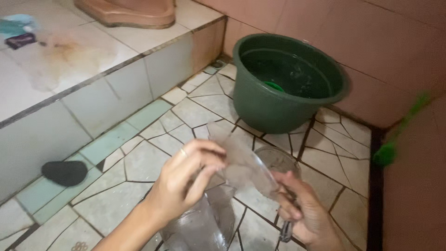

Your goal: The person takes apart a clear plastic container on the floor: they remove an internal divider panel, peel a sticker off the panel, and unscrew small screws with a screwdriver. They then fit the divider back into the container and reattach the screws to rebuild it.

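Pinching a clear plastic lid (241, 160), the left hand (186, 179) closes thumb and fingers on its near edge, a ring showing on one finger. The right hand (304, 211) is wrapped around the handle of a clear jug (274, 162), fingers closed on it, at about four o'clock from the lid. The lid is tilted against the jug's mouth, seemingly so that both pieces stay steady above the floor while the hands work on them. A second clear container (204, 227) stands just under the left wrist at six o'clock, near enough to reach.

Beyond the hands at one o'clock, a dark green basin (260, 104) sits on the tiled floor (139, 162) against the pink wall (371, 42), holding water with a small green thing floating in it; low and open, it seems placed for dipping. At nine o'clock lies a black lump (65, 173), beside a raised tiled step (93, 88). At eleven o'clock on that step is a blurred blue-and-purple packet (18, 33), flat, its print unreadable. A green blurred handle (399, 130) leans at three o'clock.
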